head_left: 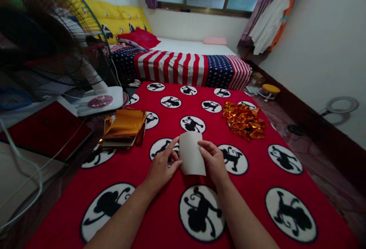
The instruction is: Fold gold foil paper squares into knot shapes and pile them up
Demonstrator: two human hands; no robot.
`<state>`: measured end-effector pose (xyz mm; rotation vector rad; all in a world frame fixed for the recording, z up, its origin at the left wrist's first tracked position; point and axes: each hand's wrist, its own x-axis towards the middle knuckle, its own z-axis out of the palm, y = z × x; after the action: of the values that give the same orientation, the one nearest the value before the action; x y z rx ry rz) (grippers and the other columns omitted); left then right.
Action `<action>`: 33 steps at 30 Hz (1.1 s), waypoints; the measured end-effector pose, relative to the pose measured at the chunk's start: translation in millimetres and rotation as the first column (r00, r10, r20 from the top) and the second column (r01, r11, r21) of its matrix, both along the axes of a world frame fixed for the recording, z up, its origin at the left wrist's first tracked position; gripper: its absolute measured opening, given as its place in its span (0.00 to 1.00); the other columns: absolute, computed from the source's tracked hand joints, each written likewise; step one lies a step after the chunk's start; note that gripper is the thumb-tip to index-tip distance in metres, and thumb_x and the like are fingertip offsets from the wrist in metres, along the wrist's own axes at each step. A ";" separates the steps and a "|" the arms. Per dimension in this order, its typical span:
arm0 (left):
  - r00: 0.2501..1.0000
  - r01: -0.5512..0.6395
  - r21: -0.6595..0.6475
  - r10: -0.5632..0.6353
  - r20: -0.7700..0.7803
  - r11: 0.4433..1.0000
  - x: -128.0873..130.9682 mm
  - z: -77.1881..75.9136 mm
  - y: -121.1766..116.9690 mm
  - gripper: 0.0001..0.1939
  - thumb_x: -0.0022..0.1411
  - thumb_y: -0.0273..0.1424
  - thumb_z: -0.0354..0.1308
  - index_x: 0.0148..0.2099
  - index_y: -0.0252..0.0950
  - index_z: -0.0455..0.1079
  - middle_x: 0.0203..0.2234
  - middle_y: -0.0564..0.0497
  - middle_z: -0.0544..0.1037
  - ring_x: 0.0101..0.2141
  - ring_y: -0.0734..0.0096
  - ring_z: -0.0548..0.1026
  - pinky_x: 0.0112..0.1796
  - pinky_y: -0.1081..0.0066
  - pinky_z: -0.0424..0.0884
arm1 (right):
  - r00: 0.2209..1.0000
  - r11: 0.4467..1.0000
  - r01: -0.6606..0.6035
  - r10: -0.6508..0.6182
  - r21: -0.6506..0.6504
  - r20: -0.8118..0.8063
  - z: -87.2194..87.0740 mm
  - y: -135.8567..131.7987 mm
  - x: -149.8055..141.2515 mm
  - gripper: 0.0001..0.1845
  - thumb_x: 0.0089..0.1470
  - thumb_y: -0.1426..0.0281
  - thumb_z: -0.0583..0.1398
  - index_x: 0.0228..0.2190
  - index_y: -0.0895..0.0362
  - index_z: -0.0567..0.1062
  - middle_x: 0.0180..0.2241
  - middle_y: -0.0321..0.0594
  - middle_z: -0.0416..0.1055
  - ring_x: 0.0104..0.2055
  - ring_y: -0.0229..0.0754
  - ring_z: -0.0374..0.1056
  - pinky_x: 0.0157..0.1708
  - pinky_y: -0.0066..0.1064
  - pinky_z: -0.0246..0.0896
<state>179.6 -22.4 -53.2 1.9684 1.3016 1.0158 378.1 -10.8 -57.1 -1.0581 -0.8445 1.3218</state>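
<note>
A pale, slightly curved sheet of paper (191, 154) is held just above the red cloth in the middle. My left hand (163, 163) is at its left edge, with the index finger stretched along the upper part and the thumb near the lower part. On the other side, my right hand (213, 159) pinches the right edge between thumb and fingers. A stack of gold foil sheets (124, 125) with pale undersides lies to the left. Off to the right sits a pile of folded gold foil pieces (244, 119).
The red cloth (246, 214) with round monkey prints covers the work surface. At the left, an electric fan (101, 98) stands beside a dark red flat item (51, 129) and a white cable. Behind is a bed (183, 68) with a striped cover; a yellow-topped stool (270, 89) is at the right.
</note>
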 end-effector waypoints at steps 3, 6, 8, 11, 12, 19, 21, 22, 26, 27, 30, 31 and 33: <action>0.998 0.046 0.001 -0.046 0.043 0.999 0.7 -2.2 0.5 0.39 0.58 0.23 0.56 0.68 0.46 0.48 0.34 0.53 0.75 0.33 0.72 0.73 0.41 0.68 0.71 | 0.999 0.999 0.029 -0.028 0.018 -0.028 1.1 -0.5 0.1 0.16 0.46 0.64 0.67 0.39 0.53 0.76 0.36 0.37 0.76 0.35 0.40 0.69 0.35 0.31 0.64; 0.993 0.065 -0.010 -0.063 0.099 0.998 1.2 -6.2 2.8 0.39 0.58 0.21 0.54 0.68 0.46 0.48 0.39 0.51 0.76 0.36 0.72 0.74 0.44 0.67 0.72 | 0.995 0.999 0.029 -0.028 0.013 -0.093 2.6 -0.4 -0.3 0.17 0.45 0.65 0.68 0.39 0.52 0.76 0.36 0.36 0.75 0.35 0.40 0.70 0.36 0.32 0.65; 0.991 0.048 -0.017 -0.045 0.124 0.999 1.1 -8.1 4.4 0.39 0.58 0.21 0.53 0.68 0.46 0.48 0.41 0.50 0.76 0.37 0.72 0.74 0.44 0.66 0.72 | 0.988 0.999 0.038 -0.037 0.006 -0.149 3.8 -0.1 -1.1 0.18 0.43 0.67 0.68 0.39 0.51 0.76 0.37 0.36 0.75 0.35 0.40 0.71 0.36 0.32 0.66; 0.993 0.009 -0.028 -0.005 0.119 1.000 0.5 -8.8 5.5 0.41 0.57 0.21 0.55 0.69 0.44 0.46 0.44 0.48 0.75 0.39 0.70 0.74 0.45 0.65 0.71 | 0.970 0.998 0.061 -0.062 -0.013 -0.237 5.1 0.4 -3.2 0.19 0.41 0.68 0.69 0.38 0.51 0.77 0.39 0.36 0.75 0.36 0.39 0.71 0.37 0.31 0.67; 0.995 0.003 -0.034 0.001 0.103 0.999 0.3 -8.9 5.5 0.41 0.56 0.22 0.56 0.69 0.43 0.46 0.43 0.48 0.76 0.38 0.69 0.74 0.45 0.65 0.71 | 0.965 0.998 0.058 -0.061 -0.021 -0.256 5.4 0.4 -4.0 0.19 0.40 0.68 0.70 0.38 0.51 0.77 0.39 0.36 0.75 0.37 0.39 0.72 0.38 0.31 0.67; 0.992 0.015 0.015 -0.017 0.124 1.000 1.8 -9.9 3.8 0.32 0.57 0.27 0.60 0.64 0.39 0.59 0.44 0.44 0.77 0.43 0.63 0.75 0.45 0.65 0.71 | 0.970 0.999 -0.026 0.014 -0.046 -0.244 3.9 -0.6 -5.4 0.19 0.40 0.69 0.70 0.38 0.52 0.77 0.36 0.37 0.76 0.36 0.39 0.72 0.38 0.31 0.68; 0.989 0.001 0.023 -0.004 0.151 1.000 2.3 -7.6 2.8 0.30 0.57 0.26 0.59 0.62 0.40 0.61 0.46 0.44 0.77 0.45 0.63 0.75 0.46 0.66 0.70 | 0.975 0.998 -0.028 0.015 -0.057 -0.222 3.1 -1.1 -4.1 0.19 0.40 0.68 0.70 0.38 0.53 0.78 0.36 0.38 0.76 0.35 0.40 0.72 0.37 0.31 0.68; 0.987 0.001 0.023 -0.005 0.159 1.000 2.3 -6.0 2.2 0.31 0.57 0.25 0.59 0.63 0.40 0.61 0.47 0.44 0.76 0.45 0.64 0.75 0.46 0.67 0.70 | 0.978 0.998 -0.029 0.015 -0.064 -0.209 2.7 -1.3 -3.4 0.19 0.40 0.68 0.70 0.38 0.54 0.78 0.36 0.38 0.76 0.35 0.40 0.72 0.37 0.31 0.68; 0.973 -0.034 -0.009 0.035 0.230 0.999 1.6 -0.7 0.8 0.41 0.53 0.19 0.57 0.67 0.42 0.51 0.43 0.48 0.77 0.41 0.70 0.75 0.43 0.73 0.70 | 0.987 0.994 -0.033 0.017 -0.104 -0.158 2.6 -2.3 -1.9 0.19 0.39 0.67 0.71 0.37 0.55 0.79 0.36 0.40 0.77 0.35 0.40 0.72 0.36 0.30 0.68; 0.963 -0.046 -0.023 0.051 0.264 0.999 1.3 -0.4 1.0 0.44 0.53 0.18 0.57 0.69 0.41 0.47 0.42 0.49 0.77 0.39 0.72 0.75 0.42 0.74 0.70 | 0.988 0.993 -0.037 0.020 -0.112 -0.151 2.8 -2.7 -1.8 0.19 0.40 0.67 0.71 0.37 0.56 0.79 0.36 0.40 0.77 0.35 0.40 0.72 0.36 0.31 0.68; 0.944 -0.040 -0.060 0.057 0.326 0.997 -0.1 -1.3 2.3 0.45 0.53 0.19 0.58 0.69 0.40 0.45 0.39 0.50 0.78 0.36 0.73 0.76 0.38 0.76 0.70 | 0.992 0.991 -0.053 0.038 -0.125 -0.121 2.6 -3.7 -1.6 0.20 0.40 0.66 0.71 0.38 0.56 0.79 0.37 0.41 0.77 0.35 0.41 0.72 0.37 0.31 0.68; 0.945 -0.027 -0.057 0.045 0.324 0.998 -0.7 -1.9 2.9 0.43 0.52 0.19 0.59 0.68 0.40 0.49 0.40 0.49 0.78 0.36 0.73 0.76 0.38 0.76 0.70 | 0.994 0.990 -0.055 0.042 -0.126 -0.105 2.1 -4.0 -1.2 0.20 0.40 0.65 0.71 0.38 0.56 0.79 0.37 0.41 0.77 0.36 0.41 0.72 0.37 0.31 0.67; 0.955 0.016 -0.012 -0.012 0.298 1.000 -2.0 -2.9 4.0 0.36 0.51 0.19 0.60 0.62 0.41 0.62 0.42 0.48 0.78 0.39 0.70 0.76 0.39 0.75 0.69 | 0.996 0.990 -0.061 0.053 -0.129 -0.068 0.4 -4.2 0.6 0.20 0.41 0.65 0.70 0.38 0.56 0.79 0.38 0.41 0.77 0.36 0.41 0.72 0.38 0.31 0.67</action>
<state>177.7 -18.4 -56.1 1.7294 1.1229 1.2375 378.7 -15.0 -56.7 -1.0942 -0.7530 1.4679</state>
